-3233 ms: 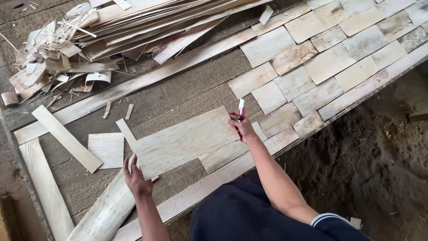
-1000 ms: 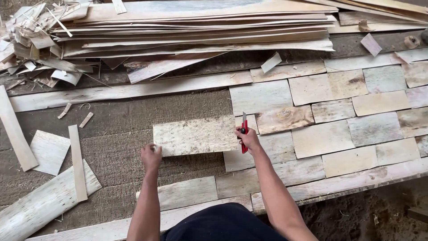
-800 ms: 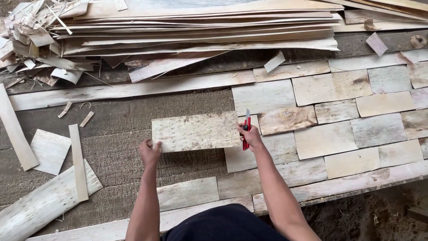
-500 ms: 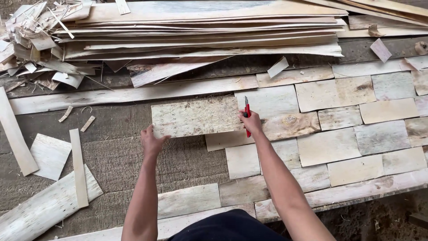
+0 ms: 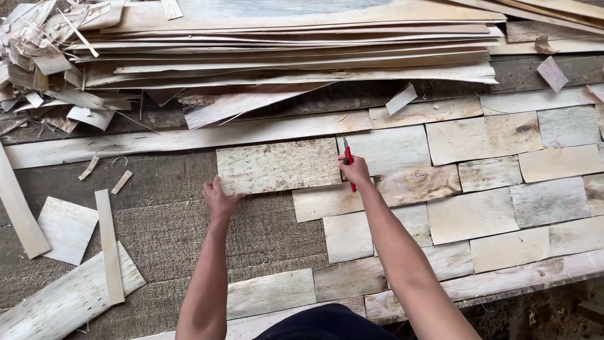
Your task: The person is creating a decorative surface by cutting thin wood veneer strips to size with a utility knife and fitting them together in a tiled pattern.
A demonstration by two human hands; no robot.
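A pale rectangular veneer sheet [image 5: 277, 165] lies flat on the dark work surface, butted against the laid rows of veneer pieces [image 5: 478, 189]. My left hand [image 5: 219, 196] presses on its lower left corner. My right hand [image 5: 355, 170] rests at the sheet's right edge and grips a red-handled knife [image 5: 348, 160], blade pointing away from me. Both forearms reach forward from the bottom of the view.
A tall stack of long veneer sheets [image 5: 302, 44] lies across the back. Scraps and offcuts [image 5: 44, 69] pile at the far left. Loose strips and a square piece [image 5: 63, 230] lie at the left. A long strip [image 5: 189, 135] runs behind the sheet.
Both hands slid the veneer sheet away from me and up beside the top row of laid pieces. The right hand kept the knife throughout.
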